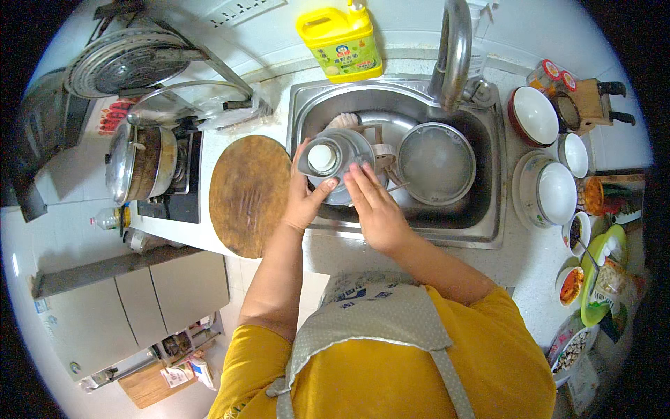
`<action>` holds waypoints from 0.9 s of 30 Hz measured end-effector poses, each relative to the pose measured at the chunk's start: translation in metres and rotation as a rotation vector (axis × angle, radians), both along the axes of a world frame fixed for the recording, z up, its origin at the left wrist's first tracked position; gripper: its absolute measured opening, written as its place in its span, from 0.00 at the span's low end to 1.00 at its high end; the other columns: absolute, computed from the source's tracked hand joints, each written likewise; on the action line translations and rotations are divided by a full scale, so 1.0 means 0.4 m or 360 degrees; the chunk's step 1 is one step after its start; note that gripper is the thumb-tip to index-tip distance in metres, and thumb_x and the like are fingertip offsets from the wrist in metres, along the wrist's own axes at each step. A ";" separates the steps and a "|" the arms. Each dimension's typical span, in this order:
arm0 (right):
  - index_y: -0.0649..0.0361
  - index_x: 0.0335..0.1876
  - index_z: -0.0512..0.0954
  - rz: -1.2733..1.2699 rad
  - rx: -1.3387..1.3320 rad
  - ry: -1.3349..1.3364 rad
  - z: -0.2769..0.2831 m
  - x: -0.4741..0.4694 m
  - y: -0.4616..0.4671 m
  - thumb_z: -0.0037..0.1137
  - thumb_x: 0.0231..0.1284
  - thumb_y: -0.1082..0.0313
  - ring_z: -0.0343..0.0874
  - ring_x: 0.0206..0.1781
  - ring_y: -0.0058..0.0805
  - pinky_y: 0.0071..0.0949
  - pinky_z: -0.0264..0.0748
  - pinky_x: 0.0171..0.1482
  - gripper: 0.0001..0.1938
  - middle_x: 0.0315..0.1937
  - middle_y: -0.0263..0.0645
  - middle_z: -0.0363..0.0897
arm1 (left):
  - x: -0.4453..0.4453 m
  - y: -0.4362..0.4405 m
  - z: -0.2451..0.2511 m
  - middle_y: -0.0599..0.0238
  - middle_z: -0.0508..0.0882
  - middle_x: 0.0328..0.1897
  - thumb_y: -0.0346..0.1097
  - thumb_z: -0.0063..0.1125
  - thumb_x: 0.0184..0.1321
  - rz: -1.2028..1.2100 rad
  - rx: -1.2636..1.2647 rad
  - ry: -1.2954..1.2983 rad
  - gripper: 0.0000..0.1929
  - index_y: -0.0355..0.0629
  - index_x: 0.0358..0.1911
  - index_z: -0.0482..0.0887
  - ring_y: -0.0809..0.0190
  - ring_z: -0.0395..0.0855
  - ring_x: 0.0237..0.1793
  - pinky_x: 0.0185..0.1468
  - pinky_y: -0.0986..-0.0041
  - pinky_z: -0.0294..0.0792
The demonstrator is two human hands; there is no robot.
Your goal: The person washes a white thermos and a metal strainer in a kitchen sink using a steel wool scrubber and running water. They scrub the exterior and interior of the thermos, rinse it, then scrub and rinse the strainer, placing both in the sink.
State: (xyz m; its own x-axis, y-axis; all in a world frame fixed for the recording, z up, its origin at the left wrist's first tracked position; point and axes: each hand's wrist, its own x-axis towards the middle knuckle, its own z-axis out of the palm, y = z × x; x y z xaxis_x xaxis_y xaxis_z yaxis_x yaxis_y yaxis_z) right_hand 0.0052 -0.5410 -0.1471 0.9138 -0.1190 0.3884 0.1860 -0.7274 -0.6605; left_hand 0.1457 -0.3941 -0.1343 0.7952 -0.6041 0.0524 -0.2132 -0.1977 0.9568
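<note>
My left hand (303,196) grips the side of a clear, greyish jug-like vessel (356,149) above the left part of the steel sink (335,222). A round white piece (321,157) shows in the middle of the vessel; its exact kind is unclear. My right hand (378,212) lies with straight fingers against the vessel's near right side, not wrapped around it. Beside the vessel, a round metal basin (437,165) of cloudy water sits in the sink. A brownish handled utensil (384,152) lies between them, partly hidden. Behind the vessel is a pale ribbed item (343,121).
A round wooden chopping board (251,196) lies left of the sink, before a lidded pot (149,160) on the stove. The faucet (453,57) and a yellow detergent jug (340,44) stand behind. Bowls (557,191), a green tray (596,293) and a knife block (589,107) line the right.
</note>
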 end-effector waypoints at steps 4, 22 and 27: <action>0.67 0.70 0.64 -0.0123 0.0172 0.0278 0.055 0.057 -0.064 0.42 0.64 0.80 0.63 0.73 0.51 0.39 0.63 0.72 0.26 0.72 0.55 0.61 | -0.002 0.010 -0.016 0.47 0.60 0.77 0.51 0.72 0.53 -0.0008 -0.0008 0.0051 0.50 0.34 0.73 0.56 0.49 0.54 0.77 0.78 0.62 0.46; 0.69 0.67 0.68 -0.0428 0.1853 0.0246 0.084 -0.079 0.110 0.40 0.62 0.80 0.74 0.64 0.42 0.37 0.67 0.69 0.25 0.63 0.48 0.74 | -0.013 0.115 -0.039 0.42 0.67 0.73 0.38 0.65 0.59 0.0043 -0.0082 -0.0154 0.36 0.40 0.71 0.64 0.47 0.63 0.74 0.73 0.60 0.56; 0.67 0.71 0.64 -0.0189 0.2558 0.0046 0.080 -0.069 0.184 0.42 0.67 0.69 0.73 0.64 0.37 0.37 0.67 0.68 0.26 0.64 0.46 0.72 | -0.042 0.210 -0.019 0.53 0.76 0.65 0.34 0.63 0.62 -0.0134 -0.0321 0.0466 0.26 0.42 0.64 0.74 0.57 0.72 0.67 0.60 0.69 0.70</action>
